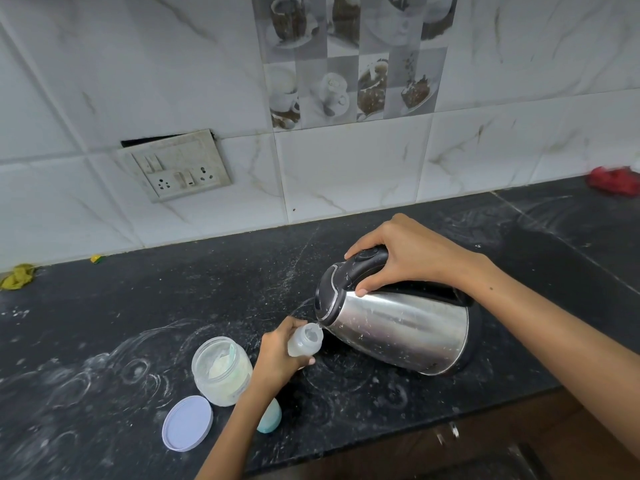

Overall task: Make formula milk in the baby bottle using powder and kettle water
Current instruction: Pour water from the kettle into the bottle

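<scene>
My right hand (408, 258) grips the black handle of a steel kettle (398, 327), which is tipped to the left above the black counter (138, 306). Its spout sits at the mouth of a small clear baby bottle (306, 342), and water runs into it. My left hand (277, 358) holds that bottle, tilted toward the kettle. An open jar of white powder (221, 370) with a scoop inside stands left of my left hand. The jar's pale lilac lid (187, 422) lies flat in front of it.
A teal bottle cap (272, 419) lies by my left forearm. The counter's front edge runs below, with a cabinet handle (450, 433) under it. A socket plate (176, 166) hangs on the tiled wall. A red cloth (613, 181) lies far right, a yellow rag (17, 277) far left.
</scene>
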